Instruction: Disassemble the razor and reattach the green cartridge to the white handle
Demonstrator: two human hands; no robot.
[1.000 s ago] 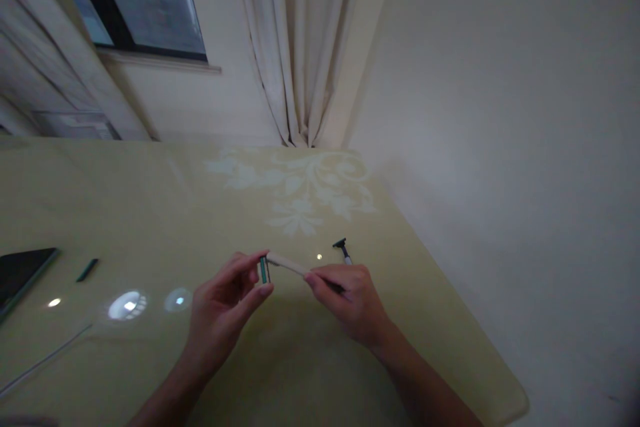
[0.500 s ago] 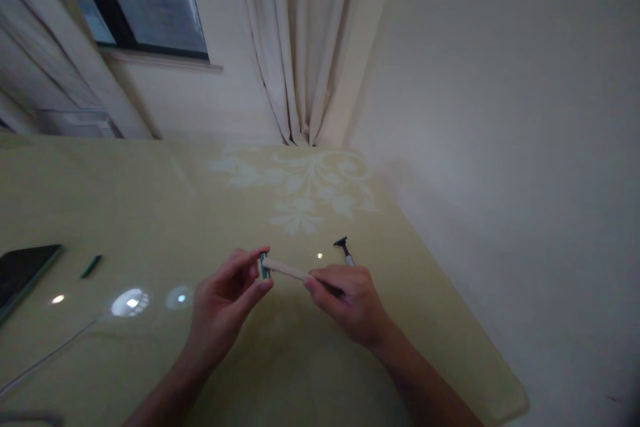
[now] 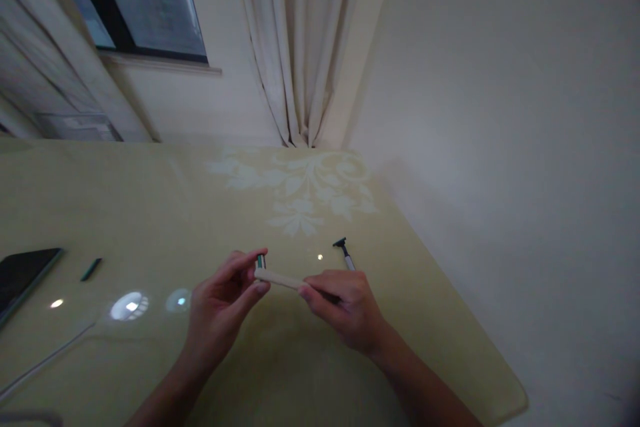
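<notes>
In front of me, my left hand (image 3: 220, 300) pinches a small razor cartridge (image 3: 261, 261), dark green and pale, between thumb and forefinger. My right hand (image 3: 345, 307) is closed around a slim beige stick (image 3: 280, 278) with a darker rear part. The stick's flat tip lies against the lower part of the cartridge, close to my left thumb; whether it has bristles, I cannot tell. Just beyond my right hand rests a razor handle (image 3: 345, 252) with a black head and grey grip, its lower end hidden by the fingers.
A small dark green strip, like another cartridge (image 3: 91, 269), lies on the glossy yellowish table (image 3: 150, 213) to the left. Beside it is a flat black device (image 3: 25, 273). A thin pale cable (image 3: 50, 357) runs at lower left. A wall (image 3: 500, 147) borders the table's right side.
The tip of the stick has slid down the cartridge, from its middle towards my left thumb. My right hand has moved slightly left and down with it.
</notes>
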